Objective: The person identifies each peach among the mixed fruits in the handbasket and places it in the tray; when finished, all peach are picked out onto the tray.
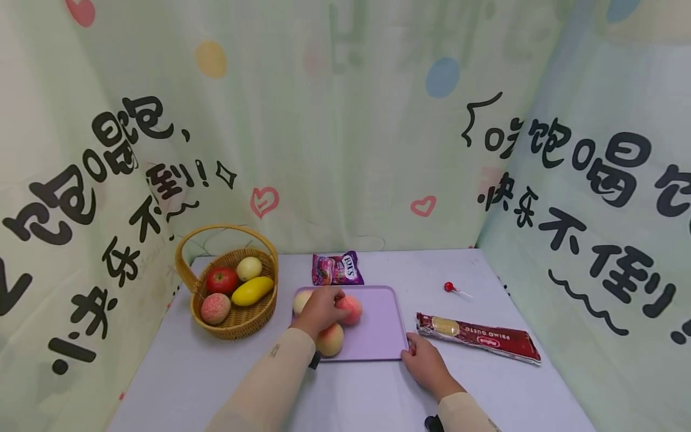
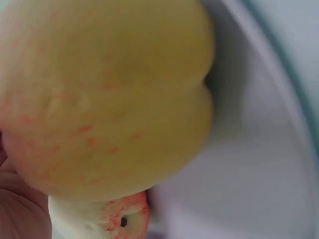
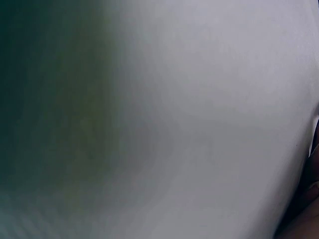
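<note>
Nearest the head camera, a beige left sleeve (image 1: pixel 264 384) runs in from the bottom edge, with the matching right sleeve (image 1: pixel 465 413) farther over. The left hand (image 1: pixel 320 311) reaches over a shallow lilac rectangular tray (image 1: pixel 378 327) and grips a pink peach (image 1: pixel 351 310), thumb and fingers curled at its near side. The pink peach is over the left half of the tray. A yellow-orange peach (image 1: pixel 330 340) rests by the front rim beside the left wrist, and a pale peach (image 1: pixel 300 300) shows partly at the back left, behind the hand. In the left wrist view, one red-flecked yellow peach fills most of the picture. The right hand (image 1: pixel 424 363) pinches the tray's front right corner; its own wrist view is mostly blurred.

Left of the tray stands a handled wicker basket (image 1: pixel 237 332) holding a red apple (image 1: pixel 222 280), a pale round fruit (image 1: pixel 249 268), a yellow mango (image 1: pixel 252 291) and a pink round fruit (image 1: pixel 215 308). A purple snack packet (image 1: pixel 337 269) lies just behind the tray. To the right are a red lollipop (image 1: pixel 449 287) and a long red Primo Gusto packet (image 1: pixel 480 338).
</note>
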`<state>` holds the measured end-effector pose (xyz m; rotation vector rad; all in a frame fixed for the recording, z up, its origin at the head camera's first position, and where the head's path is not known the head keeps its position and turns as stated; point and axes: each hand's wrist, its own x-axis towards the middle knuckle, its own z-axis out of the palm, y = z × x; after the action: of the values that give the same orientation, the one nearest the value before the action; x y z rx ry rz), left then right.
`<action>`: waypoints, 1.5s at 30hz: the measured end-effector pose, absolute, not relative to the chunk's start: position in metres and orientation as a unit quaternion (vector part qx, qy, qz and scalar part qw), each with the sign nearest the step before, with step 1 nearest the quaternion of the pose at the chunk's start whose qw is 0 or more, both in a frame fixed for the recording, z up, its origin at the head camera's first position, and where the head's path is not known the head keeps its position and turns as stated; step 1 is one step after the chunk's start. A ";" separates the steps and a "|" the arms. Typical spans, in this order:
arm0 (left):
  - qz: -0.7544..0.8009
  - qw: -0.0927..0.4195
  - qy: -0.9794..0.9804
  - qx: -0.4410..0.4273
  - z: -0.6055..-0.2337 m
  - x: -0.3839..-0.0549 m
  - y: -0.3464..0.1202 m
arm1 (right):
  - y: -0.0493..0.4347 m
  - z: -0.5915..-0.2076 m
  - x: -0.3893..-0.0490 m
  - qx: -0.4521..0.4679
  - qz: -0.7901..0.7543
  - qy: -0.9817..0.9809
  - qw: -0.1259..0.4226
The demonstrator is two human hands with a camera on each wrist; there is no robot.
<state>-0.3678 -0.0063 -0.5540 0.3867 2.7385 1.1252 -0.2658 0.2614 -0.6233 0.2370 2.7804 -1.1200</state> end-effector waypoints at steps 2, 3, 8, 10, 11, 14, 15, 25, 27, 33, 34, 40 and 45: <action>0.371 0.078 0.917 0.125 -0.554 -0.369 -0.007 | 0.262 -0.623 -0.266 0.081 -0.372 0.922 0.069; 0.368 0.078 0.918 0.122 -0.554 -0.370 -0.007 | 0.262 -0.623 -0.266 0.081 -0.371 0.922 0.069; 0.361 0.081 0.922 0.117 -0.557 -0.372 -0.011 | 0.262 -0.621 -0.264 0.077 -0.374 0.922 0.072; 0.356 0.070 0.922 0.132 -0.559 -0.372 -0.014 | 0.262 -0.621 -0.265 0.078 -0.374 0.921 0.073; 0.355 0.067 0.922 0.139 -0.558 -0.372 -0.015 | 0.262 -0.622 -0.265 0.078 -0.374 0.921 0.073; 0.359 0.066 0.917 0.160 -0.554 -0.368 -0.023 | 0.261 -0.622 -0.265 0.077 -0.373 0.922 0.072; 0.361 0.067 0.915 0.166 -0.552 -0.366 -0.026 | 0.261 -0.623 -0.265 0.076 -0.372 0.922 0.071; 0.346 0.041 0.919 0.186 -0.529 -0.361 -0.072 | 0.261 -0.622 -0.266 0.081 -0.364 0.925 0.074; 0.344 0.038 0.921 0.179 -0.525 -0.360 -0.081 | 0.261 -0.621 -0.266 0.080 -0.364 0.925 0.073; 0.357 0.032 0.921 0.155 -0.515 -0.352 -0.107 | 0.260 -0.623 -0.265 0.081 -0.368 0.923 0.076; 0.359 0.031 0.920 0.151 -0.513 -0.350 -0.112 | 0.260 -0.623 -0.265 0.079 -0.368 0.923 0.075; 0.354 -0.002 0.924 0.145 -0.509 -0.346 -0.137 | 0.261 -0.622 -0.264 0.077 -0.368 0.924 0.068; 0.355 -0.032 0.925 0.131 -0.507 -0.346 -0.161 | 0.261 -0.621 -0.264 0.072 -0.372 0.923 0.065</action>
<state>-0.3459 -0.1605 -0.5072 0.4202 2.9669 1.1384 -0.2635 0.2607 -0.6211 0.2187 2.7857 -1.1217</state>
